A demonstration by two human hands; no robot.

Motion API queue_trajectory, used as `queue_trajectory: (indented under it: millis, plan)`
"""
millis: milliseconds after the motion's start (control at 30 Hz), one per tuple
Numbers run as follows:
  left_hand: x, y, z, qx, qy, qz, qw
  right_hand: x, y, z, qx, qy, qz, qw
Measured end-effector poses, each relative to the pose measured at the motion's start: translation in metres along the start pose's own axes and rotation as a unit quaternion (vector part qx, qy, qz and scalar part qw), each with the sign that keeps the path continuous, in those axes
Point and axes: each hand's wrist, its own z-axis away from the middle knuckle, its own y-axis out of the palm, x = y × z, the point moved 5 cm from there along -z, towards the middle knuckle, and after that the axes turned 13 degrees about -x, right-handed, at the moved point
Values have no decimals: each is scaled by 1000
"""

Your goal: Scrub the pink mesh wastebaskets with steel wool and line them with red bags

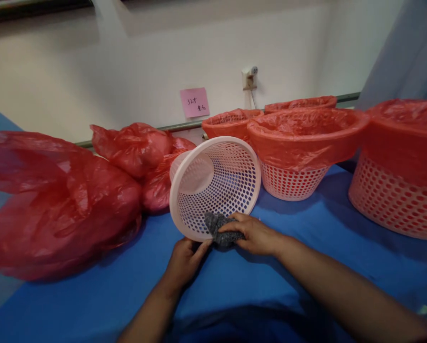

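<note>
A pale pink perforated plastic basket (220,178) lies tipped on its side on the blue table (234,286), its mouth facing me. My left hand (184,262) grips the basket's lower rim, fingers curled. My right hand (254,234) is closed on a dark grey cloth (216,227) and presses it against the basket's lower rim and inner wall.
Crumpled red plastic bags (63,200) are heaped at the left, up against the basket. Several pink baskets lined with red bags (302,143) stand at the back and right, the largest (402,166) at the far right. A pink note (194,102) hangs on the wall.
</note>
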Motion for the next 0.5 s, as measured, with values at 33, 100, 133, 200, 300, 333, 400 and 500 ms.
queue_trajectory:
  millis: [33,100,133,200,300,333,400,500]
  plan:
    - [-1,-4,0,-28,7,-5,1000,-7,-7,-1,-18,25,39,999]
    - [-3,-14,1,-98,24,-14,995,-25,-28,-2,-75,96,155,980]
    - [-4,-19,2,-129,31,-15,991,-32,-40,-1,-106,130,209,964]
    - [-6,-26,3,-173,35,-8,984,-41,-56,0,-148,172,268,936]
    - [-4,-23,1,-157,18,12,987,-40,-52,0,-132,164,261,942]
    - [-2,-18,0,-126,9,14,992,-36,-44,0,-109,142,240,954]
    - [1,-6,-1,-54,-2,14,998,-24,-23,-1,-56,75,160,983]
    - [5,6,0,8,-7,18,1000,-7,-3,-1,-10,0,12,1000]
